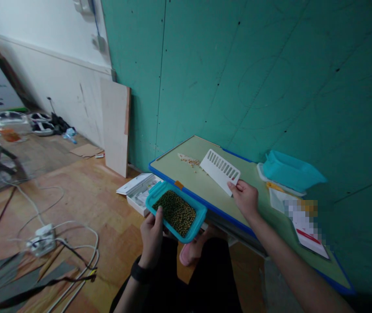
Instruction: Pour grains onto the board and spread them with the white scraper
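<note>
My left hand grips the near left side of a turquoise plastic basket, thumb over its rim. Inside lies a layer of small green beans, like mung beans. The basket is held just off the front edge of the table. My right hand pinches the right end of a white slotted plastic plate, which is tilted over the tabletop. Beyond the plate's left end, a small heap of pale beans or kernels is spread on the table.
A second turquoise basket stands at the table's right, near a booklet with a red pen. Below is an open white box. Cables and a power strip lie on the floor at left. A green wall rises behind.
</note>
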### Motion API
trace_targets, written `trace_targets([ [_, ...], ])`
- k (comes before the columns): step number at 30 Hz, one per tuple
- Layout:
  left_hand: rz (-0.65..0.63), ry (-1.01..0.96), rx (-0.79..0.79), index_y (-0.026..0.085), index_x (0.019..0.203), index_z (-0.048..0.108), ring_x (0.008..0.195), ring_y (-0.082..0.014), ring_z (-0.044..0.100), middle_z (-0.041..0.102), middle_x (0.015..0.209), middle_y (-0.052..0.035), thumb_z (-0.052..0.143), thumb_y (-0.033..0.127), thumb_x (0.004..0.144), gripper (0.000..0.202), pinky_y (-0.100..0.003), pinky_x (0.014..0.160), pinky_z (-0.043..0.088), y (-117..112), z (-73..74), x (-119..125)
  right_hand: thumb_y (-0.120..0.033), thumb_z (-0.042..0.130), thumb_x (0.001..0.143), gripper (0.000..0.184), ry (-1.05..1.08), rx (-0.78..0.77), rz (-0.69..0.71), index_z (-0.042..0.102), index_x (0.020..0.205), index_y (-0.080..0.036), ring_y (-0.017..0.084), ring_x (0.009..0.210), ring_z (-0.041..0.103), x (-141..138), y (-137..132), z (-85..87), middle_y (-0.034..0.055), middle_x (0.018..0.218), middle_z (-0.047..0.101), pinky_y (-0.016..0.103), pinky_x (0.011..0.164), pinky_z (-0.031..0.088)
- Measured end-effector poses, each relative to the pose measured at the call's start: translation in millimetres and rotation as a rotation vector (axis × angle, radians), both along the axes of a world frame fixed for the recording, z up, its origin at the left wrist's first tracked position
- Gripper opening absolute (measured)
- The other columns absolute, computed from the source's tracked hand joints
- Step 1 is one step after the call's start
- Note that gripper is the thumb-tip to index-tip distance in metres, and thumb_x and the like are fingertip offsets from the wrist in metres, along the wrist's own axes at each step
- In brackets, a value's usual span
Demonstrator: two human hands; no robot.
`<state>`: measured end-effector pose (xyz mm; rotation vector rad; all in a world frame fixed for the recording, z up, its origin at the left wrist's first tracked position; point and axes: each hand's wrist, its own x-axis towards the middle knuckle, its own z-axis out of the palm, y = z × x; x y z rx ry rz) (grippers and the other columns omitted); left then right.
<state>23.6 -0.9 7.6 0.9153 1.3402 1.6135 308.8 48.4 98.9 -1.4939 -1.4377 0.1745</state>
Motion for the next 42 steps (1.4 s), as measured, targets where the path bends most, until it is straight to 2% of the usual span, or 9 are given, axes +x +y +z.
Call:
trace_targets([
  [6,-0.057,-0.047,-0.039,0.018,0.062,0.059,0.044,-0.0129,0.048,0.051,0.047,0.0033,0.063,0.063,0.077,0.047,-0.024,0.043,0.038,0.5,-3.2,0.0,-0.043,0.062,0.084,0.03,-0.027,0.01,0.034,0.072,0.089,-0.016,0.025,0.08,0.072,-8.6,2.1,-0.2,0.0086,0.089,0.077,0.032,0.073,0.054],
  [15,-0.068,-0.045,-0.043,0.019,0.059,0.052,0.043,-0.0118,0.046,0.048,0.046,0.0043,0.062,0.065,0.075,0.05,-0.023,0.041,0.035,-1.0,3.6,2.0,-0.041,0.06,0.084,0.026,-0.118,0.025,0.087,0.074,0.089,-0.019,0.027,0.085,0.071,-9.7,29.6,0.1,0.0101,0.093,0.077,0.037,0.078,0.054],
  [27,-0.075,-0.058,-0.057,0.019,0.066,0.059,0.044,-0.0129,0.048,0.051,0.048,0.0045,0.061,0.061,0.079,0.044,-0.024,0.043,0.037,-0.5,-4.5,2.0,-0.039,0.065,0.079,0.025,0.037,0.017,0.156,0.075,0.09,-0.02,0.029,0.089,0.072,-9.9,30.9,-5.4,0.0087,0.094,0.077,0.041,0.085,0.054],
  [31,-0.074,-0.07,-0.052,0.019,0.065,0.058,0.043,-0.0123,0.047,0.05,0.047,0.0048,0.06,0.059,0.08,0.043,-0.023,0.043,0.037,-1.2,-3.8,2.9,-0.043,0.064,0.08,0.028,0.022,0.032,0.093,0.075,0.089,-0.018,0.028,0.088,0.072,-7.9,11.5,7.1,0.0084,0.093,0.077,0.037,0.08,0.055],
  [35,-0.064,-0.073,-0.049,0.019,0.061,0.053,0.042,-0.0116,0.046,0.049,0.047,0.0047,0.061,0.059,0.08,0.045,-0.023,0.041,0.035,-1.1,-3.7,2.9,-0.045,0.063,0.082,0.03,-0.063,0.03,-0.107,0.074,0.091,-0.019,0.027,0.084,0.072,4.0,-33.1,16.8,0.0072,0.088,0.077,0.032,0.073,0.055],
  [38,-0.063,-0.047,-0.06,0.019,0.059,0.052,0.043,-0.0119,0.047,0.05,0.046,0.0039,0.06,0.06,0.079,0.046,-0.023,0.042,0.035,-0.6,-2.4,3.2,-0.046,0.061,0.083,0.03,-0.148,0.029,-0.231,0.074,0.09,-0.021,0.027,0.084,0.073,13.3,-63.1,13.6,0.008,0.087,0.077,0.031,0.07,0.055],
  [42,-0.047,0.002,-0.051,0.02,0.055,0.049,0.042,-0.0114,0.046,0.048,0.044,0.0041,0.061,0.06,0.078,0.048,-0.023,0.043,0.035,-0.9,4.1,6.5,-0.047,0.059,0.086,0.03,-0.211,0.022,-0.225,0.075,0.091,-0.022,0.026,0.083,0.073,14.4,-77.7,2.4,0.0085,0.089,0.077,0.031,0.07,0.055],
])
